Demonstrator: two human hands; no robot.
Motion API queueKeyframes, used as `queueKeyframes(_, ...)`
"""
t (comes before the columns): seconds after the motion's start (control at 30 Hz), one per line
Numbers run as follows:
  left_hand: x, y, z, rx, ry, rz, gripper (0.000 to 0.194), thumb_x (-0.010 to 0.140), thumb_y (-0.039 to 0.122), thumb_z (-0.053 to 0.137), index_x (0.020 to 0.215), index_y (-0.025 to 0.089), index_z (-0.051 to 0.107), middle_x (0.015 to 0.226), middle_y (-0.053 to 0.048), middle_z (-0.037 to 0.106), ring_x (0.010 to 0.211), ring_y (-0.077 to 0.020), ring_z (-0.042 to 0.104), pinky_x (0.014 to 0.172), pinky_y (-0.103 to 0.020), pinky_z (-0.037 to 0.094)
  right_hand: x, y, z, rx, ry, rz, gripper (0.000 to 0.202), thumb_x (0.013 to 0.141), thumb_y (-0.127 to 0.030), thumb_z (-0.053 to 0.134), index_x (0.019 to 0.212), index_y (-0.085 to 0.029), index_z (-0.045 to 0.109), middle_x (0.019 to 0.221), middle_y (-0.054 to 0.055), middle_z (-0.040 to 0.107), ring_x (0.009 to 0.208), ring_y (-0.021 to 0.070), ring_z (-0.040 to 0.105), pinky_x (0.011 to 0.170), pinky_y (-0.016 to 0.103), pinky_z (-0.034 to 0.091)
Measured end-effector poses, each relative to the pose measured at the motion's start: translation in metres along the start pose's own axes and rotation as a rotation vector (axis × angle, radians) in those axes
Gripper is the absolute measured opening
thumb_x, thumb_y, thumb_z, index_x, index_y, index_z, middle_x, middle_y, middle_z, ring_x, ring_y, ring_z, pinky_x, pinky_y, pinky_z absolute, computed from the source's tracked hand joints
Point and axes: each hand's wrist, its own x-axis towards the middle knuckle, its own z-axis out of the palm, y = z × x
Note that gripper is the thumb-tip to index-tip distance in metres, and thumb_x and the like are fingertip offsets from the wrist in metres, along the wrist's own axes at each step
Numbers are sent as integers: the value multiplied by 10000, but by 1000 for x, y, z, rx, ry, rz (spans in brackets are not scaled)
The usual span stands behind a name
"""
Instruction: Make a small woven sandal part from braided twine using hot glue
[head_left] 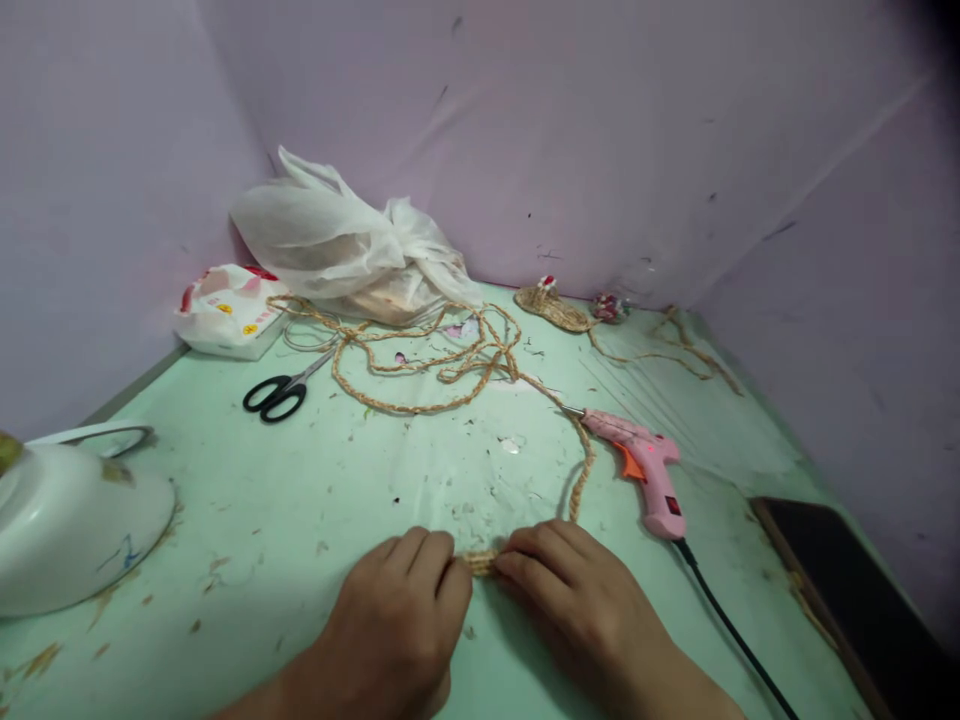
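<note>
Near the front of the table, my left hand (pixel 405 600) and my right hand (pixel 574 590) are both closed on a short flat piece of braided rope (pixel 481 563). Only its middle shows in the gap between them; the ends are hidden under my fingers. From beside my right hand a tan braided cord (pixel 586 465) runs up and back to a loose tangle of the same cord. A pink glue gun (pixel 637 455) with an orange trigger lies to the right of that strand, its metal tip close to the cord.
Black-handled scissors (pixel 281 393) lie back left, near a white box (pixel 236 315) and a tied white plastic bag (pixel 352 240). An upturned white bowl (pixel 82 525) stands left. At right are a dark phone (pixel 847 590) and the gun's black cable (pixel 727 620). A woven sole shape (pixel 553 308) lies behind.
</note>
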Motion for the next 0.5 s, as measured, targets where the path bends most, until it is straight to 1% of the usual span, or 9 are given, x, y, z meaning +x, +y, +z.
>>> queueKeyframes(0.07,7,-8,-4,17,5,8,267,672,-9,383,766,167,560,711,-48,534,664,-185,486,563,-290,413,3,0,2,-21,49,31,183,850,-54,472,866,-135,635,780,64,648,678,153,546,595,259,460)
queueKeyframes(0.2,14,-14,-3,3,-18,-26,253,710,23,388,773,165,587,720,-58,545,667,-194,478,550,-301,393,6,-2,11,-3,97,119,212,843,-50,454,819,-137,646,773,70,652,704,167,555,621,283,478)
queueKeyframes(0.27,15,-13,0,20,4,-7,250,728,40,377,764,159,593,704,-64,544,667,-201,469,565,-316,380,4,-2,16,-8,127,118,239,856,-56,424,836,-130,650,784,80,658,708,171,555,633,292,486)
queueKeyframes(0.33,15,-13,5,20,53,7,260,746,48,362,763,157,598,689,-60,544,662,-194,458,613,-336,373,1,-2,19,-4,150,121,267,883,-77,389,840,-129,647,771,78,656,685,161,554,616,274,486)
queueKeyframes(0.4,14,-14,10,8,98,-4,259,782,71,360,781,163,602,698,-47,554,666,-181,454,685,-353,365,-1,-1,19,-5,136,133,288,918,-124,361,855,-141,641,752,66,653,660,148,557,595,249,479)
queueKeyframes(0.5,14,-19,15,8,103,-13,239,840,108,388,778,192,602,692,-8,559,672,-156,452,804,-365,335,-2,1,19,-43,64,163,307,947,-188,334,903,-176,638,758,48,660,663,144,576,606,240,471)
